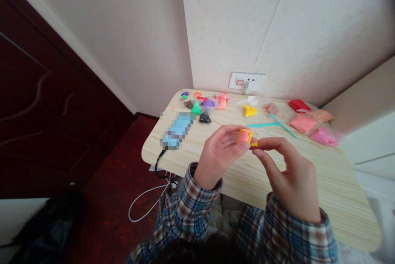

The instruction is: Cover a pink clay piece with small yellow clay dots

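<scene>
Left hand holds pink-yellow piece near bagged clay.

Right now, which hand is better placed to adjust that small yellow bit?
Probably your right hand: its fingertips are right at the small yellow bit, while your left hand is occupied holding the pink piece with yellow edging.

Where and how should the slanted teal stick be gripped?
Probably best by a pinch near the end closest to the person, from above, across its narrow width. The slanted teal stick lies flat, and that end looks free; its far end sits by the pale pink bag, its middle by the other teal stick.
</scene>
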`<control>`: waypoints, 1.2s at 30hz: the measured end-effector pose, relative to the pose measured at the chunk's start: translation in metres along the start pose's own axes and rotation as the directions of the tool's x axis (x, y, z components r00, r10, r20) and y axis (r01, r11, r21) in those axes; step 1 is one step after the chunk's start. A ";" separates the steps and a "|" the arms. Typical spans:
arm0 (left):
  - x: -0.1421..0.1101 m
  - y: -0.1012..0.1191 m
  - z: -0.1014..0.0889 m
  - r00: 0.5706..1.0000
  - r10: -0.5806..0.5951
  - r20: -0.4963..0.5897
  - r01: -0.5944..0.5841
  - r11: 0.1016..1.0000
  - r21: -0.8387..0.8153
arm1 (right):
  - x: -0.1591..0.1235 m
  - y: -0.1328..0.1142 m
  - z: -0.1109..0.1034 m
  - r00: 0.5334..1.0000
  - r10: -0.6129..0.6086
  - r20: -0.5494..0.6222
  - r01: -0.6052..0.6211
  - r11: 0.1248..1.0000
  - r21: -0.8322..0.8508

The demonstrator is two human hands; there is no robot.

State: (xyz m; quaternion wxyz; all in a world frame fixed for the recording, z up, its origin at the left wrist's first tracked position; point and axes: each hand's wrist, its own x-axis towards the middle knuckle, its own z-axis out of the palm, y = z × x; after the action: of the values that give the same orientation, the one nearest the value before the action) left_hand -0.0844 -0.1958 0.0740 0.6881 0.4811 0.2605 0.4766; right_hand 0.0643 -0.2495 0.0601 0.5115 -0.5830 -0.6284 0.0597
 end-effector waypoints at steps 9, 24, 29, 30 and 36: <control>0.001 -0.005 -0.002 1.000 0.013 0.012 -0.012 1.000 -0.018 | -0.003 0.002 0.002 1.000 -0.014 -0.017 0.014 1.000 -0.024; 0.011 -0.019 -0.014 0.998 0.068 0.015 -0.067 0.997 -0.050 | 0.009 0.001 0.014 0.999 -0.027 -0.033 0.027 0.999 0.021; 0.013 -0.011 -0.011 1.000 -0.003 0.014 0.005 0.996 -0.085 | 0.012 0.004 0.016 0.999 -0.012 -0.045 0.013 1.000 0.023; 0.013 -0.011 -0.011 1.000 -0.002 0.016 0.003 0.995 -0.095 | 0.012 0.005 0.017 0.999 -0.010 -0.047 0.011 1.000 0.024; 0.016 -0.015 -0.012 0.999 0.008 0.039 -0.003 0.991 -0.133 | 0.012 0.009 0.019 0.999 0.001 -0.053 0.001 0.999 0.035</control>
State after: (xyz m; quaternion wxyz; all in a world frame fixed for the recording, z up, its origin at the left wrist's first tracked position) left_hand -0.0817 -0.1771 0.0575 0.7223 0.4444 0.2134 0.4851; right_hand 0.0586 -0.2270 0.0523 0.5383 -0.5754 -0.6132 0.0552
